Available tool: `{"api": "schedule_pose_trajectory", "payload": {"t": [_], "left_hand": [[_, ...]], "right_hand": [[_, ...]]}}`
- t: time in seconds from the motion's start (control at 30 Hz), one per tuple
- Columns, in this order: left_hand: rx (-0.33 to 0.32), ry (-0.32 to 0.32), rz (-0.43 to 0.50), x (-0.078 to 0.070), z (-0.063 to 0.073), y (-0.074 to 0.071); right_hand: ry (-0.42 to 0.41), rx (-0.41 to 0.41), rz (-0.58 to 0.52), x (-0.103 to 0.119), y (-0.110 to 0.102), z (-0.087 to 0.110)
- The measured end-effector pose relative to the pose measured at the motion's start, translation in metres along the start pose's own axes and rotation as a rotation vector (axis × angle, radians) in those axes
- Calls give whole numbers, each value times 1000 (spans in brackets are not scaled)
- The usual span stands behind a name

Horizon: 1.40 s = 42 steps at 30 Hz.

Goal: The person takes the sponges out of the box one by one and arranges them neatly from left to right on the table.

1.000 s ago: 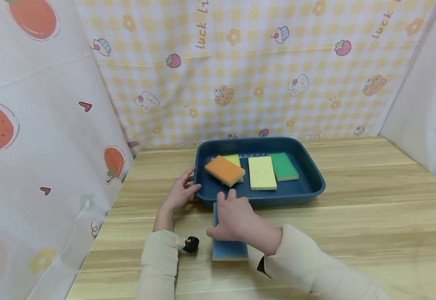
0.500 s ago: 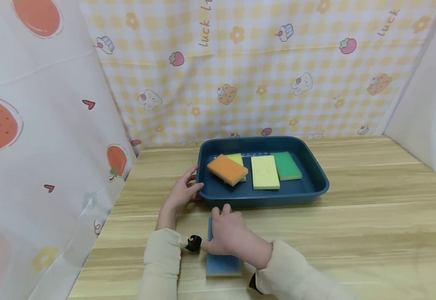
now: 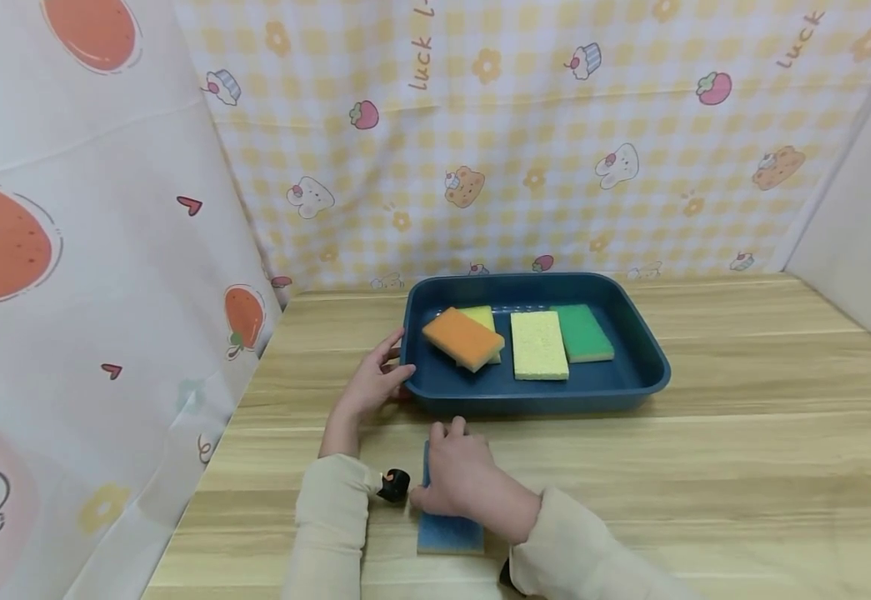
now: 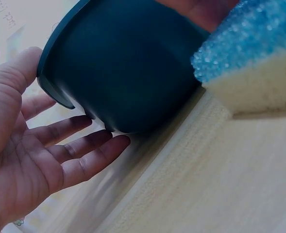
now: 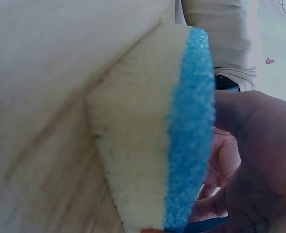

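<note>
My right hand (image 3: 465,477) holds a blue-topped scouring sponge (image 3: 450,535) with a cream underside, lying on the table in front of the pan. Its thumb lies at the sponge's left side; the other fingers reach its far part. In the right wrist view the sponge (image 5: 143,116) fills the middle, part of the hand (image 5: 259,160) beside it. At the left end of a dark blue rectangular pan (image 3: 533,404), my left hand (image 3: 367,385) rests its thumb on the rim. The left wrist view shows its extended fingers (image 4: 87,165) against the pan's outer wall (image 4: 118,63).
Inside the pan lie an orange sponge (image 3: 463,337) tilted over a yellow one (image 3: 483,317), a pale yellow sponge (image 3: 539,346) and a green one (image 3: 583,333). Patterned cloth (image 3: 540,125) hangs behind the wooden table (image 3: 765,433), and white cloth (image 3: 127,333) on the left.
My right hand has moved back from the pan's front rim toward me with the blue sponge, which slid nearer and slightly left. The left hand keeps its place on the pan.
</note>
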<state>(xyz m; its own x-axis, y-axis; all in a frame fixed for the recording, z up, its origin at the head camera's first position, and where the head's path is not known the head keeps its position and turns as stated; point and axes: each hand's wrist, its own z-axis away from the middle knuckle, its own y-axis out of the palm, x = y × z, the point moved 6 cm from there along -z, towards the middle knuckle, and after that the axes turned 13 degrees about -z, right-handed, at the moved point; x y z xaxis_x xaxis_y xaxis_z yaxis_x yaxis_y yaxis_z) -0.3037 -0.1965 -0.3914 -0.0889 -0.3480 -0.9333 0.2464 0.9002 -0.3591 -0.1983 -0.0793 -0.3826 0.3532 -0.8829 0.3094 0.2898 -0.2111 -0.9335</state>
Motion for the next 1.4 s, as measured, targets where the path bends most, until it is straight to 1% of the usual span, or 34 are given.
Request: {"api": "schedule_pose_trajectory", "payload": {"t": [0.3, 0.43, 0.6, 0.83, 0.97, 1.07, 1.17, 1.3, 1.4], "left_hand": [[1, 1, -5, -2, 0, -1], [-4, 4, -12, -3, 1, -2], [-2, 7, 2, -4, 2, -1], [-6, -14, 9, 1, 3, 0], [1, -11, 13, 3, 3, 0], [1, -20, 14, 4, 4, 0], [-1, -28, 7, 5, 4, 1], [1, -23, 2, 4, 2, 0], [-5, -15, 0, 2, 1, 0]], "right_hand": [[-6, -8, 27, 3, -3, 3], [-10, -10, 18, 3, -4, 4], [-22, -21, 0, 3, -7, 6], [-31, -17, -27, 5, -9, 8], [-17, -5, -31, 5, -7, 7], [-4, 1, -37, 5, -8, 8], [-9, -22, -22, 5, -13, 10], [-29, -81, 21, 6, -27, 13], [-39, -108, 0, 5, -40, 14]]}}
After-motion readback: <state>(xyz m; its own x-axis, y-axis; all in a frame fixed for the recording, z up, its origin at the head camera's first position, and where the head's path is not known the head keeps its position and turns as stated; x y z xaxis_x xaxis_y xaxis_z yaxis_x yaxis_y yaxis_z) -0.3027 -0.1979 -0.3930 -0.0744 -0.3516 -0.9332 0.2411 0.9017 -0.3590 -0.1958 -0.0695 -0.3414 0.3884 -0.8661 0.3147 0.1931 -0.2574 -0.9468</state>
